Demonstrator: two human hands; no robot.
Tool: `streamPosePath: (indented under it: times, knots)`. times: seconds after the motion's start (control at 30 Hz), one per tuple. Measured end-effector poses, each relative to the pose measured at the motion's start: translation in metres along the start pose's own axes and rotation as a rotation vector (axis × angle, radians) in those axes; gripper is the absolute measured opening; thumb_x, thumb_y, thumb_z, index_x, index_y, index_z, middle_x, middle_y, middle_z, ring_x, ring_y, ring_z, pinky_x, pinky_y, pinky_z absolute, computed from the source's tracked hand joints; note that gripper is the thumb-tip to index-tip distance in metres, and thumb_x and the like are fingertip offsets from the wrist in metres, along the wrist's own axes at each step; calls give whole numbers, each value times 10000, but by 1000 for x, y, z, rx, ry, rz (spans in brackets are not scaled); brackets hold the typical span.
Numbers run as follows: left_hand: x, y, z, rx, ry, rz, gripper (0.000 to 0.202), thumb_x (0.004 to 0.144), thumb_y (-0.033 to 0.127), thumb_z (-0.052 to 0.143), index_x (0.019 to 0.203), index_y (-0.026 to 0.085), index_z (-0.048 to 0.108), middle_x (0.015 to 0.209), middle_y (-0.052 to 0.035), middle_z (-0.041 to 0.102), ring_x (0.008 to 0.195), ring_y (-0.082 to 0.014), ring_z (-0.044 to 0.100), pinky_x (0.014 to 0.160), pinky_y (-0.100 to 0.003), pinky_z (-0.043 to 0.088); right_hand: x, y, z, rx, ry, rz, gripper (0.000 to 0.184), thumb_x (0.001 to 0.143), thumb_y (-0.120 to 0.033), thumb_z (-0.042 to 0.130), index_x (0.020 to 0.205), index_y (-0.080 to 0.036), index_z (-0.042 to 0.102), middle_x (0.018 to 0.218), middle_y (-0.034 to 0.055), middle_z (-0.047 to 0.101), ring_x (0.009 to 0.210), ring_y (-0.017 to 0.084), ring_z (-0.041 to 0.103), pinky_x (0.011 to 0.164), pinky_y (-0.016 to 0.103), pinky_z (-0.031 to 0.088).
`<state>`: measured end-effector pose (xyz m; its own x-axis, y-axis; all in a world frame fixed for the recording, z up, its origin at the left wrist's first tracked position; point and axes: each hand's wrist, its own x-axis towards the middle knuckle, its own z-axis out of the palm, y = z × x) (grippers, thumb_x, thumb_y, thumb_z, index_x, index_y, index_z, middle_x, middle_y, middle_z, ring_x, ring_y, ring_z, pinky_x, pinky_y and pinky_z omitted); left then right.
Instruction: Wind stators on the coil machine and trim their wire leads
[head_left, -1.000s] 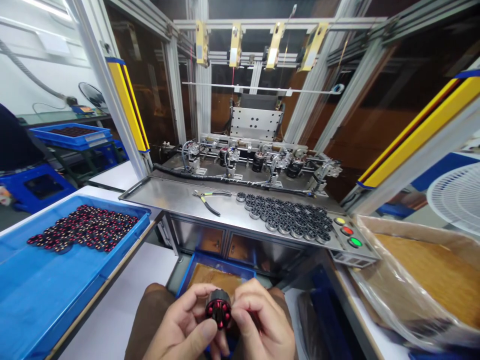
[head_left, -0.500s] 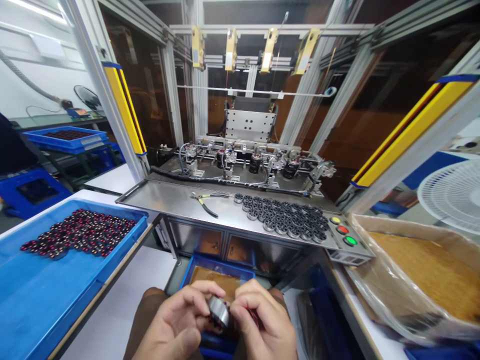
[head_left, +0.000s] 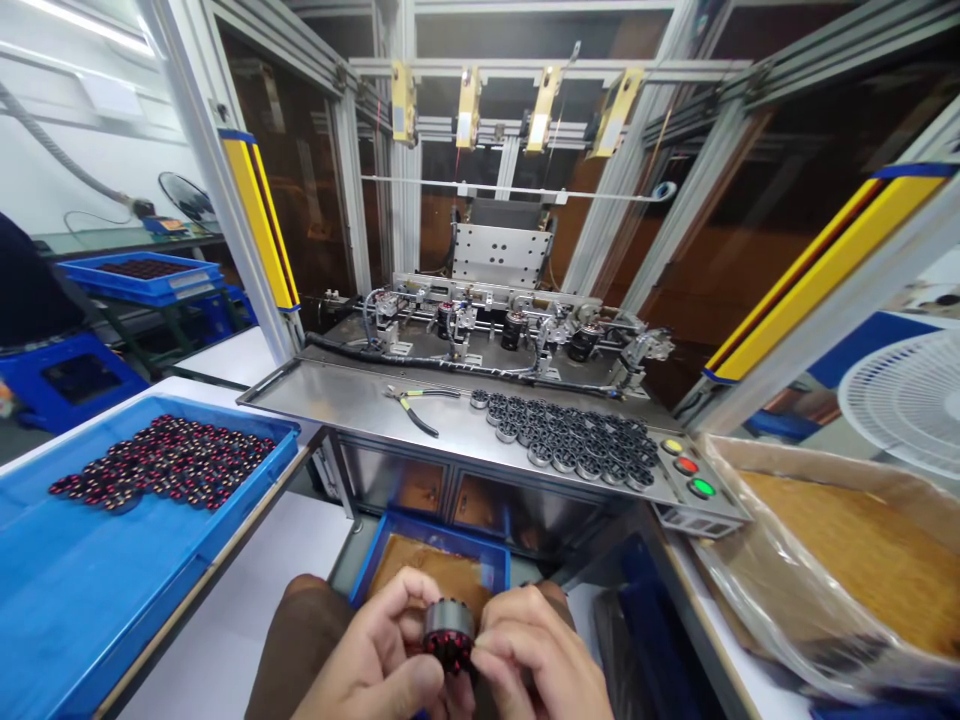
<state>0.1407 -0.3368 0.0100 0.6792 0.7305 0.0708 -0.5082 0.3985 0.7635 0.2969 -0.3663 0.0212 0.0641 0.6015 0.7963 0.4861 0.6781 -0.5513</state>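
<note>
Head view. A stainless steel worktop [head_left: 337, 398] runs across the middle of a machine cell framed in aluminium profile. Yellow light-curtain posts stand at its left [head_left: 259, 225] and right [head_left: 817, 270] openings. At the back of the worktop sits a row of clamping fixtures [head_left: 517, 322] with black cabling in front of them. On the steel lie yellow-handled pliers [head_left: 414, 408] and, just to their right, a packed cluster of grey ring parts [head_left: 577, 440]. Yellow [head_left: 673, 446], red [head_left: 685, 465] and green [head_left: 702, 488] push-buttons sit at the right front corner.

To the left, a blue tray [head_left: 75, 600] holds a flat patch of red-wound stators [head_left: 161, 462] near its far end; the near end shows bare blue floor. To the right, a plastic-lined cardboard box [head_left: 825, 545] stands beside a white fan [head_left: 907, 400]. Below the worktop's front edge, a small blue bin [head_left: 439, 565] lies straight ahead of the hands.

At the bottom edge, over the person's lap, the left hand [head_left: 375, 662] and right hand [head_left: 541, 665] are both closed by their fingertips on one small motor part [head_left: 448, 630], a grey ring showing red windings, held between them. Open air separates the hands from the worktop edge; a white tabletop [head_left: 247, 600] extends between the tray's rim and the lap.
</note>
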Motion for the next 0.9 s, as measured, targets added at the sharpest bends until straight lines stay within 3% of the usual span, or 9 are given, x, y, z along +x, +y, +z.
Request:
streamPosePath:
  times: [0.13, 0.33, 0.43, 0.67, 0.9]
  knots:
    - [0, -5, -3, 96, -22, 166, 276, 785, 327, 744, 995, 242, 586, 881, -11, 663, 717, -126, 681, 636, -210, 513, -3, -3, 0, 143, -28, 171, 197, 936, -243, 527, 754, -192, 584, 649, 10, 554, 589, 130, 538, 524, 240, 413]
    - [1, 4, -2, 721, 117, 678, 541, 697, 107, 803, 1165, 280, 593, 1016, -59, 707, 903, -195, 690, 782, -259, 565, -9, 3, 4, 606, -141, 658, 279, 933, -369, 541, 722, -186, 539, 671, -15, 496, 537, 94, 480, 502, 222, 387]
    - [2, 9, -1, 871, 124, 814, 592, 722, 109, 783, 1248, 218, 533, 1032, -107, 712, 933, -215, 693, 803, -280, 582, -11, 4, 9, 777, -144, 886, 359, 882, -466, 604, 680, -181, 520, 628, -25, 505, 489, 80, 464, 467, 213, 355]
    - [0, 10, -1, 921, 144, 757, 572, 713, 119, 791, 1213, 233, 538, 974, -84, 726, 870, -200, 716, 780, -260, 599, -8, -5, 16, 853, -16, 1015, 385, 807, -484, 694, 641, -170, 545, 562, -37, 514, 441, 63, 428, 429, 194, 299]
    - [-3, 11, -3, 873, 197, 680, 668, 652, 14, 794, 1214, 303, 576, 1023, -43, 739, 905, -185, 719, 810, -215, 575, -13, 1, 15, 863, -61, 974, 358, 835, -457, 673, 672, -161, 554, 603, -35, 519, 464, 57, 450, 440, 176, 331]
